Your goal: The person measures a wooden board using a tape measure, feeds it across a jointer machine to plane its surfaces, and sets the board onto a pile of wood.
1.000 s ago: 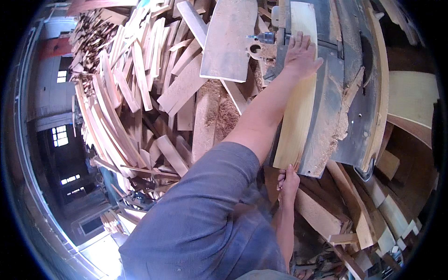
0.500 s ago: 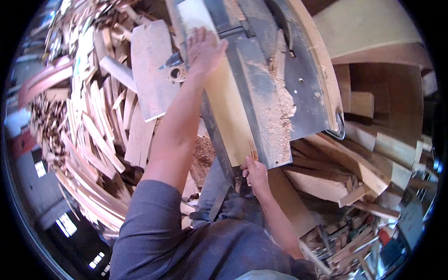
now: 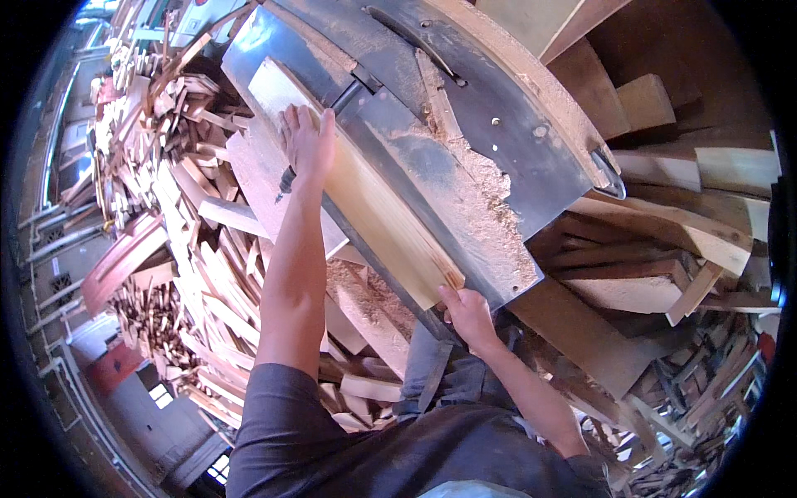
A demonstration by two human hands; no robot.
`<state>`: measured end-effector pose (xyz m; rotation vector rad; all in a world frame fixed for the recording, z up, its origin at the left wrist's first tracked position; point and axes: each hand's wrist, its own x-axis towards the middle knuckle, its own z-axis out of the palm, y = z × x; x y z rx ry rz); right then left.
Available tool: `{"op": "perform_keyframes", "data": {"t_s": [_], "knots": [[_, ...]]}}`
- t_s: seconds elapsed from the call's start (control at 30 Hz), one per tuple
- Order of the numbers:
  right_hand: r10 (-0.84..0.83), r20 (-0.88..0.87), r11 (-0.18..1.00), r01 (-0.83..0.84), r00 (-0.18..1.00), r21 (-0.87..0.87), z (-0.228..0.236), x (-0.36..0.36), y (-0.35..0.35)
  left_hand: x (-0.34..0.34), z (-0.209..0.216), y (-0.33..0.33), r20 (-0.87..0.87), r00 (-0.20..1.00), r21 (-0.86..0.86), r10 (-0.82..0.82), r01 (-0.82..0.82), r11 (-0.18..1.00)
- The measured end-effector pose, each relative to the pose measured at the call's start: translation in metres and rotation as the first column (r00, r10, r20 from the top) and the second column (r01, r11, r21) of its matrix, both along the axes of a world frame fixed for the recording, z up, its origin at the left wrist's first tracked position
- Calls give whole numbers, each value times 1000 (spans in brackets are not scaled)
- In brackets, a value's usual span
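A long pale wooden board [image 3: 378, 203] lies flat along the metal table of a woodworking machine [image 3: 465, 241], running from far left to near right. My left hand [image 3: 307, 148] rests palm down on the board's far half, its fingers stretched out and the thumb apart, beside the dark cutter slot [image 3: 349, 95]. At the near end, my right hand [image 3: 471, 315] grips the board's right corner, thumb on top and fingers curled at the end face. Part of the right fingers is hidden.
Sawdust and shavings [image 3: 490, 195] cover the table's right part. Beyond them a slot with a blade [image 3: 415, 41] crosses the metal. A big heap of offcuts [image 3: 212, 274] lies on the left, and thick planks [image 3: 631, 274] are stacked on the right.
The view has turned, so the machine and board now slant more toward the far left. Both hands keep their places on the board, the left flat and the right gripping the near end.
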<state>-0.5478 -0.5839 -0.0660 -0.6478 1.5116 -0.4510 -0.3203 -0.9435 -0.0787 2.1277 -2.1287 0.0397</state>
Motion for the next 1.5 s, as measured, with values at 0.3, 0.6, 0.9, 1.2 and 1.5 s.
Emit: {"op": "perform_keyframes", "data": {"t_s": [0.3, 0.6, 0.9, 1.2, 1.5], "knots": [[-46, 12, 999, 47, 999, -27, -2, 8, -8, 5, 2, -12, -51, 999, 32, 13, -11, 999], [-62, -4, 997, 62, 998, -38, 3, 17, -30, 17, -5, -33, -63, 998, 5, -4, 5, 1000], [-68, 15, 997, 69, 998, -19, 8, 36, -82, 45, -10, -86, -50, 998, -56, -29, 26, 998], [-140, 12, 990, 140, 990, -12, 11, 63, -142, 71, -18, -148, -4, 999, -108, -34, 34, 994], [-176, 14, 980, 177, 984, -90, 8, 98, -201, 72, -2, -154, 69, 986, -21, 151, -150, 988]]}}
